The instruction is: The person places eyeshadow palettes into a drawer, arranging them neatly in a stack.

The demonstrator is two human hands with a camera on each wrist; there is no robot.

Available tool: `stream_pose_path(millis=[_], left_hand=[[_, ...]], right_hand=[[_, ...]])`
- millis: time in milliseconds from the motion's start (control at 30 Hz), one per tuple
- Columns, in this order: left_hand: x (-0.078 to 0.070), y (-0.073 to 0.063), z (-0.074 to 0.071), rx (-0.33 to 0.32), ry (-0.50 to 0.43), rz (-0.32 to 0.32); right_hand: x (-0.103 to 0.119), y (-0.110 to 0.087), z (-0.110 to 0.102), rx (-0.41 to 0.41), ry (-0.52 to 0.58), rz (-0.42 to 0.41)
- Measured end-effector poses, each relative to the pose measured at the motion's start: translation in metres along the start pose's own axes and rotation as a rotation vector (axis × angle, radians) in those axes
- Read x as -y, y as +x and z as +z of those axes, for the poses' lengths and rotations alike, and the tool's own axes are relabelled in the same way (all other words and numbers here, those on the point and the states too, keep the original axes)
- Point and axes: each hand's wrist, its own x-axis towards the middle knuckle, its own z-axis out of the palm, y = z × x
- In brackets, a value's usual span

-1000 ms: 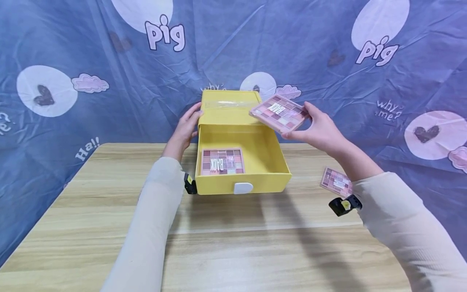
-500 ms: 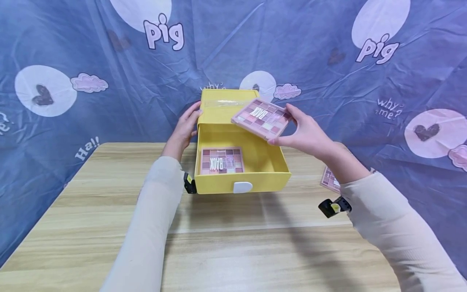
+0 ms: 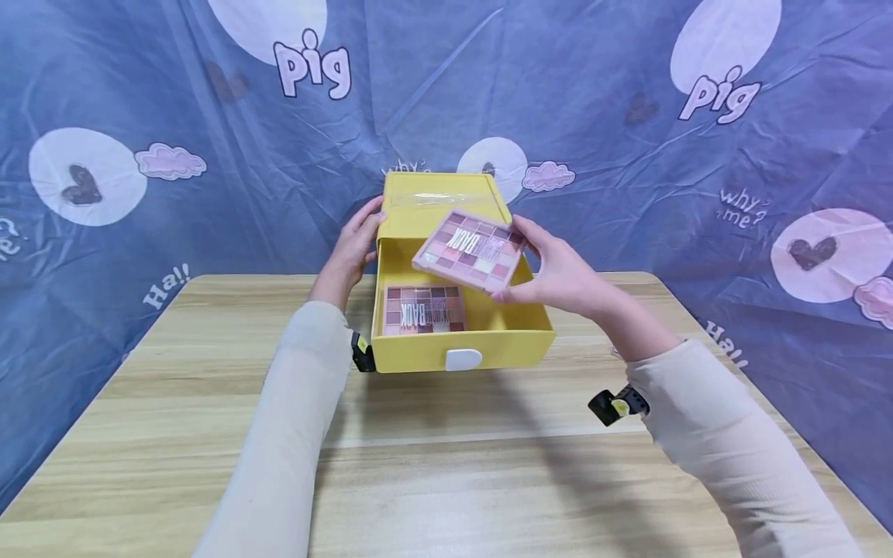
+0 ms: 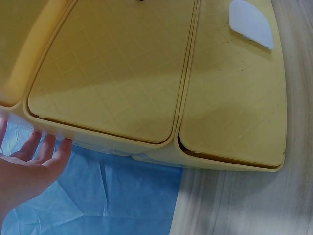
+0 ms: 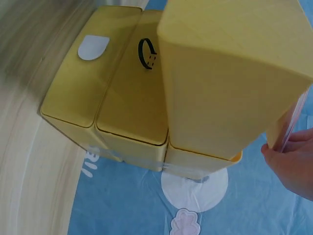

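A yellow drawer cabinet point(image 3: 418, 217) stands on the table with its top drawer point(image 3: 405, 353) pulled out. Against the cabinet's left side my left hand point(image 3: 351, 246) rests, and its extended fingertips touch the wall in the left wrist view. My right hand point(image 3: 561, 271) pinches an eyeshadow palette point(image 3: 469, 252) by its right edge, thumb at the near corner. This palette is tilted above the drawer's opening. Another eyeshadow palette point(image 3: 423, 306) lies inside the drawer at the left. From the right wrist camera, the drawer's side hides most of the held palette.
Two more drawers sit below; the bottom one has a white pull tab point(image 5: 94, 47), the middle one a dark loop point(image 5: 146, 54). A third palette is almost fully hidden behind the right forearm. A blue printed cloth point(image 3: 244, 155) hangs behind the wooden table point(image 3: 230, 434).
My right hand has carried the palette left and down, from the drawer's right side to over its opening. My left hand has stayed at the cabinet's side.
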Motion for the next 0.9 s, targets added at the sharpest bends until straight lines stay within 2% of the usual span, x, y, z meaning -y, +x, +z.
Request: stream_pose_path(millis=[300, 900], left_hand=[[0.001, 0.001, -0.001, -0.004, -0.01, 0.005], [0.001, 0.0, -0.001, 0.003, -0.01, 0.013]], right_hand=[[0.001, -0.002, 0.006, 0.068, -0.013, -0.028], [0.002, 0.001, 0.014, 0.186, -0.049, -0.033]])
